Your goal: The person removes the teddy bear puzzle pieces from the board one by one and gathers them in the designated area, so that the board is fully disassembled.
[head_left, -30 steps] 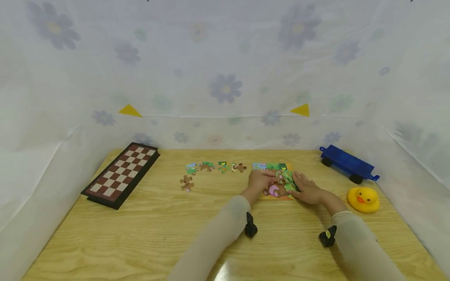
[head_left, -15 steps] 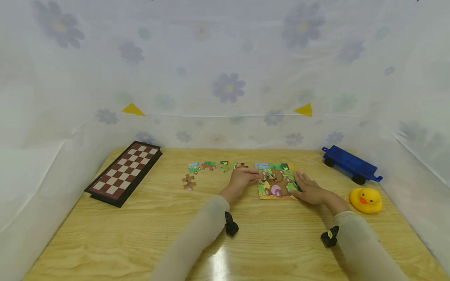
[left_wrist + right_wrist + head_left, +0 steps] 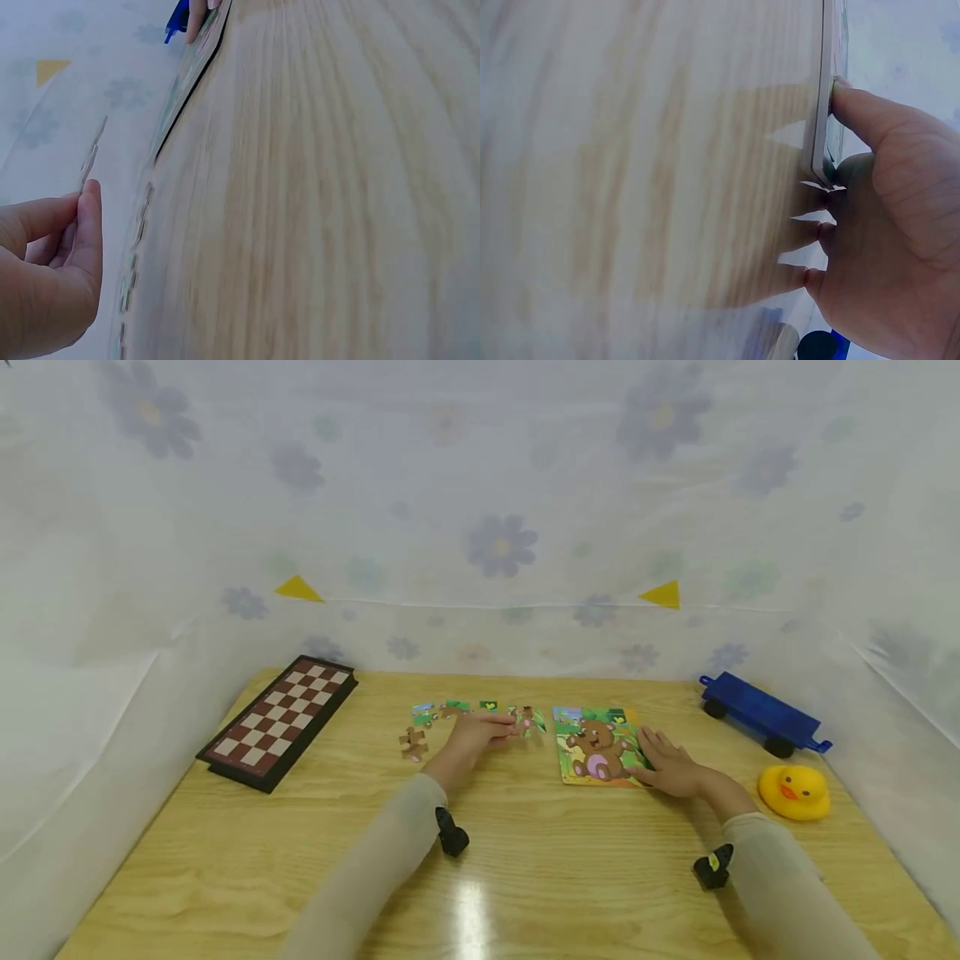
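Note:
My left hand (image 3: 472,737) pinches a thin jigsaw piece (image 3: 534,721) between thumb and fingers, raised to the left of the puzzle board. In the left wrist view the piece (image 3: 92,154) appears edge-on, tilted, above the row of loose pieces. The puzzle board (image 3: 596,747) lies flat and shows a brown bear with a pink belly among green leaves. My right hand (image 3: 671,768) rests at the board's right edge with fingers spread. In the right wrist view its thumb (image 3: 866,112) lies over the board's rim.
Several loose jigsaw pieces (image 3: 414,743) lie left of the board, partly behind my left hand. A folded chessboard (image 3: 281,718) stands at the left. A blue toy wagon (image 3: 765,710) and a yellow rubber duck (image 3: 795,792) are at the right.
My left hand has moved left off the puzzle board, carrying the jigsaw piece towards the loose ones. My right hand stays at the board's edge. The head view has shifted slightly.

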`<state>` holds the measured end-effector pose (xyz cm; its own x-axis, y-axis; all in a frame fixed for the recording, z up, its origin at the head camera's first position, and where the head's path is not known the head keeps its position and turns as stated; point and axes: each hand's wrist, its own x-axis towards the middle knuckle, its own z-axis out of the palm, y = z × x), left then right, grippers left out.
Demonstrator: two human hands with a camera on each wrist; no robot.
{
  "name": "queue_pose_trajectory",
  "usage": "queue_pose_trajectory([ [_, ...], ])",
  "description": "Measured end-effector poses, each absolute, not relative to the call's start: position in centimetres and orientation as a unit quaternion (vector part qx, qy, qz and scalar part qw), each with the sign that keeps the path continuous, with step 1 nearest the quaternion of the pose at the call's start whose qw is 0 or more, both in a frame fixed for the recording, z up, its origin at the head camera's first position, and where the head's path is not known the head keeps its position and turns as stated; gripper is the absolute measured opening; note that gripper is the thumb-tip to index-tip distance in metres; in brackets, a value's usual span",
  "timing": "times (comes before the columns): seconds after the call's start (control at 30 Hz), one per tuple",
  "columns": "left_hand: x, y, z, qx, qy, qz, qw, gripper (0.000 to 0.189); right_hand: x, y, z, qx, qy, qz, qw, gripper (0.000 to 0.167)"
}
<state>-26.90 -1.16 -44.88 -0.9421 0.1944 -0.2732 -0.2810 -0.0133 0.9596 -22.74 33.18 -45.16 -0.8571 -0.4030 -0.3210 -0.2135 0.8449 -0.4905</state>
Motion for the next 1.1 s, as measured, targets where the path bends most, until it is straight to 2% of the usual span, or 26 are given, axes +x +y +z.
queue_pose_trajectory([
  [0.23, -26.8, -4.6, -45.2, -0.028, 0.697, 0.698, 0.16, 0.024, -22.8, 33.4, -45.5, -0.169, 0.934, -0.236, 0.209, 0.091],
  [0.5, -26.4, -8.1, -45.2, -0.07, 0.697, 0.698, 0.15, 0.024, -23.3, 34.0, -46.4, -0.165, 0.932, -0.244, 0.211, 0.11],
  [0.77, -26.5, -10.6, -45.1, -0.074, 0.781, 0.611, 0.105, 0.019, -23.1, 33.6, -45.5, -0.168, 0.931, -0.241, 0.216, 0.1],
  [0.93, -26.2, -11.5, -44.7, -0.063, 0.832, 0.542, 0.098, 0.017, -22.8, 33.4, -45.2, -0.176, 0.93, -0.245, 0.21, 0.093],
  [1.1, -26.1, -12.0, -44.8, -0.061, 0.827, 0.551, 0.088, 0.012, -23.0, 33.8, -45.9, -0.173, 0.933, -0.239, 0.205, 0.1],
])
